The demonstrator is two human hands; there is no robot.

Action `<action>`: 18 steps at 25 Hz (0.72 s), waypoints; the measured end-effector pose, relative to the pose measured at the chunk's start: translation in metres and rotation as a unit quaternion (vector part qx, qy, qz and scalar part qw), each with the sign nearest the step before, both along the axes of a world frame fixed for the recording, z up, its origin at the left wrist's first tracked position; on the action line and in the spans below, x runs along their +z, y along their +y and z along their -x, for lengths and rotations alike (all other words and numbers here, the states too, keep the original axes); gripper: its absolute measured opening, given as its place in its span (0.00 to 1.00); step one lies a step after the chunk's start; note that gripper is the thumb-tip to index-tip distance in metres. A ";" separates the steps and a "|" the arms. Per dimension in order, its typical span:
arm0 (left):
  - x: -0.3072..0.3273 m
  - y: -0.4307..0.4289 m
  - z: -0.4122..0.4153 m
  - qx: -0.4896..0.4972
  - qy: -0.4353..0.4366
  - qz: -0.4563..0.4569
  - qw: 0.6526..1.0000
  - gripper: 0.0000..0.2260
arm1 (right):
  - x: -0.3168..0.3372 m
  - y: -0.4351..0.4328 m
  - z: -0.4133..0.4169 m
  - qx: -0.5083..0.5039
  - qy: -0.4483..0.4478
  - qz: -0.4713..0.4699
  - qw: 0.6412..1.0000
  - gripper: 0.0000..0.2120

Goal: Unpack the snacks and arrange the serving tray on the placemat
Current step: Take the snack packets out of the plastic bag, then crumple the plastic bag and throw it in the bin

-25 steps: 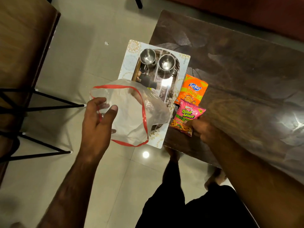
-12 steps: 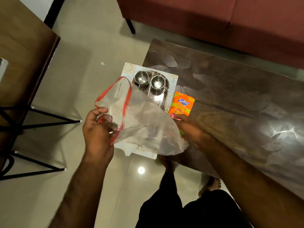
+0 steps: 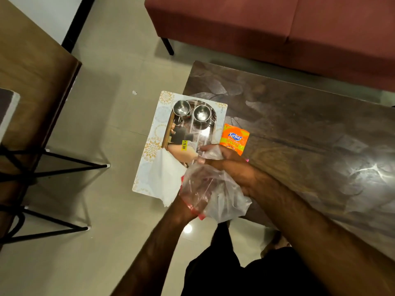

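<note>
Both hands, right [image 3: 230, 165] and left [image 3: 192, 199], closed on emptied plastic bag [image 3: 215, 195], crumpling at table's [image 3: 299, 129] near-left corner; next, probably discarded.

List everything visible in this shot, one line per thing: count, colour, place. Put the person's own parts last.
placemat: 1, pale with gold floral motifs, on the table's left end, overhanging the edge
serving tray: 1, mirror steel, on the placemat
steel cups: 2, silver, side by side at the tray's far end
price sticker: 1, yellow, on the tray
orange snack packet: 1, orange, on the table right of the placemat
plastic bag: 1, clear with red trim, crumpled between both hands
white sheet: 1, white, on the placemat's near end
table: 1, dark brown
sofa: 1, maroon, beyond the table
wooden furniture on black metal legs: brown, left
floor: beige tiles
left hand: 1, inside or behind the bag
right hand: 1, gripping the bag's top
</note>
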State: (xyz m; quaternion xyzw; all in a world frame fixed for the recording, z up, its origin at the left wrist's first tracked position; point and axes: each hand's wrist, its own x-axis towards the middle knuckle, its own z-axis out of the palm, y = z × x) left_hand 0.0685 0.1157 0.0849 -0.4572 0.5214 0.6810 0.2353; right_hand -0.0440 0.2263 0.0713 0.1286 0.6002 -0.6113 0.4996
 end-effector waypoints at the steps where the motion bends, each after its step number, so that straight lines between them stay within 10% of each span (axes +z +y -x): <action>1: -0.004 0.005 0.002 0.000 0.015 -0.008 1.000 0.11 | -0.002 0.006 -0.001 -0.028 0.019 -0.029 0.999 0.14; 7: 0.007 0.010 0.013 0.154 0.125 0.064 0.978 0.08 | 0.002 0.041 0.001 -0.120 0.116 -0.106 0.980 0.06; 12: 0.024 0.061 0.019 -0.061 0.220 -0.084 0.970 0.26 | 0.014 0.077 0.008 -0.168 0.235 -0.136 0.948 0.20; 18: 0.033 0.158 0.056 -0.005 0.273 0.042 0.961 0.23 | 0.049 0.148 0.011 -0.193 0.249 -0.059 0.947 0.12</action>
